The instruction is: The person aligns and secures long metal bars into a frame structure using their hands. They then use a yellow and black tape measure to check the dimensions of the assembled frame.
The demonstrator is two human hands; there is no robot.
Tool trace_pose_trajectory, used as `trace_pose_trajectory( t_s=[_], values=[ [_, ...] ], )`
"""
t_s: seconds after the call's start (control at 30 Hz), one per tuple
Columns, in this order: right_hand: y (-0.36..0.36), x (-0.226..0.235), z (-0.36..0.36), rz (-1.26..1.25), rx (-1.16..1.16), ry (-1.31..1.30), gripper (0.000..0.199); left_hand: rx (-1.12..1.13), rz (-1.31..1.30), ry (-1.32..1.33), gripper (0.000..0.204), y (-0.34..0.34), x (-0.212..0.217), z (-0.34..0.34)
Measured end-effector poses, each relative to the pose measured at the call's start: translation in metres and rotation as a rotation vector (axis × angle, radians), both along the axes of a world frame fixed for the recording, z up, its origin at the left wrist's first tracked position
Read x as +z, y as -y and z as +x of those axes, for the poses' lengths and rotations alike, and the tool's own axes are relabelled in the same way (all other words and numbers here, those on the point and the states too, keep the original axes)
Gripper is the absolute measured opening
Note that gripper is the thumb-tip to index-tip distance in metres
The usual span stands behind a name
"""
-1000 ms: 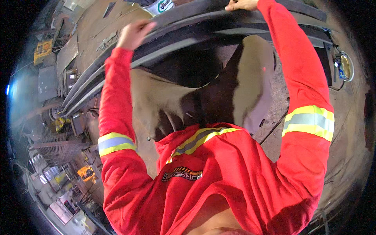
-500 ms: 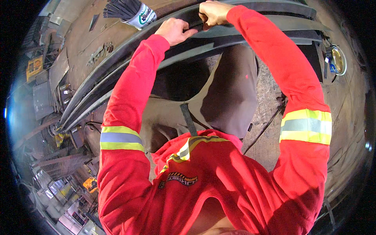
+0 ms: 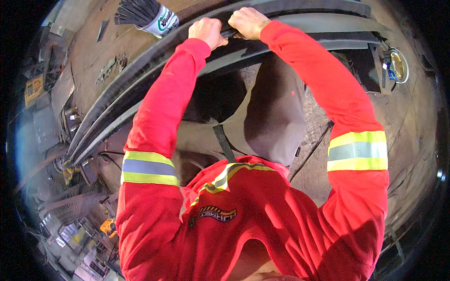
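Both hands are held out at the top of the view, close together over long, dark metal beams that cross the scene in a curve. My left hand is closed, knuckles up. My right hand is also closed, just beside it. A short dark strip shows in the gap between them, and both sets of fingers appear to grip it. Its ends are hidden in the hands, so its exact kind cannot be made out.
Left of the hands stands a white bucket full of dark flat strips. Small metal pieces lie on the brown surface beyond the beams. On the right sits a round, gold-coloured tin. An orange object is at lower left.
My left hand has gone from fingers stretched towards the strip to a closed grip. My right hand has shifted slightly left and down, and the whole view has moved a little.
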State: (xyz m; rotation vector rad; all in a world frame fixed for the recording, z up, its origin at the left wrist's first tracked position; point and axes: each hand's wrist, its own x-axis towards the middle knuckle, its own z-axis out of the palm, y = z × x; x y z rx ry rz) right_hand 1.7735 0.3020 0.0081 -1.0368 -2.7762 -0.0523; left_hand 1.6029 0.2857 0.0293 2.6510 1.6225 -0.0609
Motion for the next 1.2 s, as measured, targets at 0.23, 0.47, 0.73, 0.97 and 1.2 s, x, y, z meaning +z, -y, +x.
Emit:
trace_pose_trajectory(
  t_s=[0.23, 0.47, 0.73, 0.97, 1.2],
  values=[
    [-0.003, -0.008, 0.003, 0.051, -0.085, -0.003, 0.025, 0.106, 0.142, 0.092, 0.040, 0.010, -0.018, -0.022],
    [0.006, -0.010, 0.011, 0.116, -0.121, -0.015, 0.027, 0.285, 0.141, 0.087, 0.046, 0.030, -0.012, -0.060],
    [0.015, 0.004, -0.024, -0.012, -0.103, 0.112, 0.029, 0.288, 0.281, 0.273, 0.049, 0.068, -0.025, -0.205],
    [0.030, -0.016, -0.030, 0.156, -0.230, 0.117, 0.025, 0.288, 0.369, 0.123, 0.037, 0.093, -0.030, -0.245],
    [0.038, 0.003, -0.035, -0.003, -0.290, 0.293, 0.032, 0.229, 0.159, 0.073, 0.056, 0.094, -0.017, -0.179]
  ],
)
